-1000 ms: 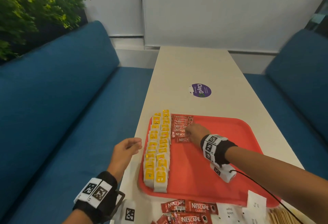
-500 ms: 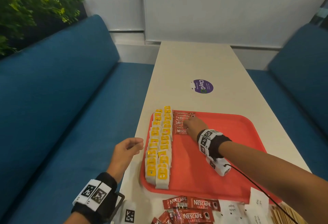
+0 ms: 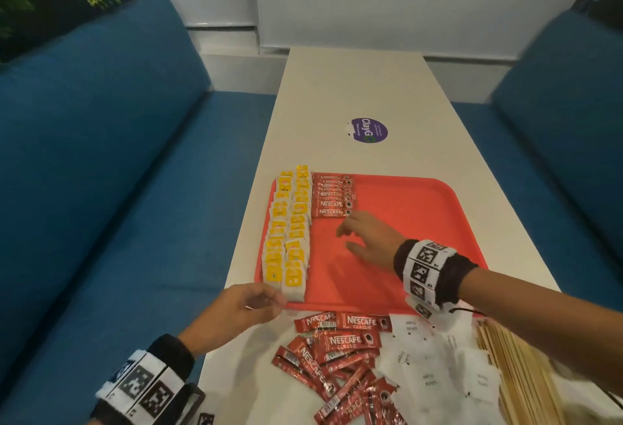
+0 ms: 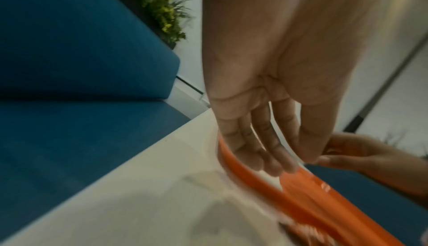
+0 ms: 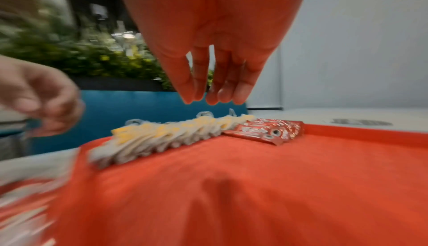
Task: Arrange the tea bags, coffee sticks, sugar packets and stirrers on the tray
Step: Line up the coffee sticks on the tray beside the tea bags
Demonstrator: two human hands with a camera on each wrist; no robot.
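A red tray [image 3: 404, 222] lies on the white table. Two rows of yellow tea bags [image 3: 290, 232] run along its left side, with a short row of red coffee sticks [image 3: 332, 197] beside them at the far end. My right hand [image 3: 350, 236] hovers just nearer than the closest stick, fingers hanging loose and empty; the right wrist view shows its fingertips [image 5: 190, 96] above the tray floor [image 5: 254, 186]. My left hand [image 3: 266, 300] is at the tray's near-left corner, fingers [image 4: 261, 160] straight over the rim [image 4: 308, 204], holding nothing.
Loose coffee sticks [image 3: 337, 350] are heaped on the table in front of the tray. White sugar packets [image 3: 431, 357] lie to their right, then wooden stirrers [image 3: 519, 374]. Blue benches [image 3: 101, 155] flank the table. A purple sticker [image 3: 367, 130] sits beyond the tray.
My right hand has drawn back from the coffee stick row, leaving the last stick lined up there. My left hand has moved right, from beside the table to the tray's near-left corner.
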